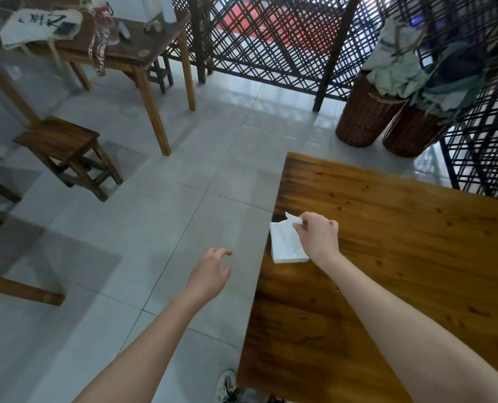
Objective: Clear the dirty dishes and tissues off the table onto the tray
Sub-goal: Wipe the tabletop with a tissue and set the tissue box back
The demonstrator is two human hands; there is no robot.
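two bare hands: the left hand (pixel 211 271) and the right hand (pixel 319 234). one white tissue pack (pixel 285 244). two wooden tables: the near table (pixel 402 257) and a far table (pixel 131 50). one whole wooden stool (pixel 64 152), with parts of others at the left edge, too cut off to count. two wicker baskets (pixel 368 112) (pixel 410 132). one shoe (pixel 227 386).

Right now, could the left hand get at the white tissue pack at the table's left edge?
Probably yes. The left hand is open and empty over the floor, just left of the wooden table, with nothing between it and the tissue pack. The right hand already pinches a tissue at its top.
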